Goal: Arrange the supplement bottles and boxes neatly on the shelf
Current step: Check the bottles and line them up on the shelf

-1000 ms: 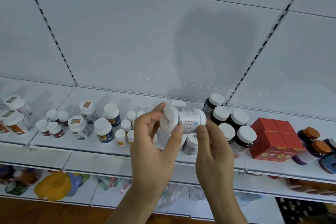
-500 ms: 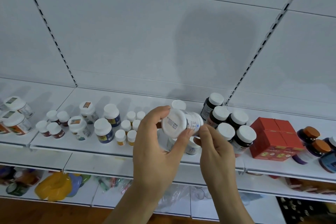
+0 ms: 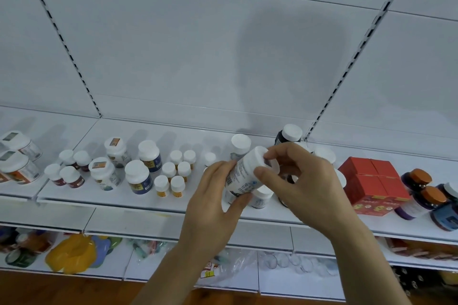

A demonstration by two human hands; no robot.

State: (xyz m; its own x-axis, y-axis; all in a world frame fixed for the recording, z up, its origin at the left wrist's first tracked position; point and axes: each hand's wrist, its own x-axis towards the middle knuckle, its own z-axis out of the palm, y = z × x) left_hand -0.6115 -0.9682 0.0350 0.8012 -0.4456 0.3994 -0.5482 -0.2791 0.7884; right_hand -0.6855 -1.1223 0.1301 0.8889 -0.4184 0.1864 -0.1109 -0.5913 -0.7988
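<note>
Hands both grip one white supplement bottle (image 3: 244,176): left hand (image 3: 213,208) round its body, right hand (image 3: 304,186) pinching the cap. Shelf (image 3: 148,203) rows left mostly grouped; this bottle unplaced.

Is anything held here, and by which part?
Yes: a white bottle, tilted. The left hand grips its body; the right hand pinches its cap end.

Premises: retail shop. White slotted-upright gondola shelf (image 3: 138,202) behind the fingers (image 3: 264,173); rows of supplement bottles (image 3: 138,177) left of them, red boxes (image 3: 371,181) right; bagged stock (image 3: 71,252) below.
</note>
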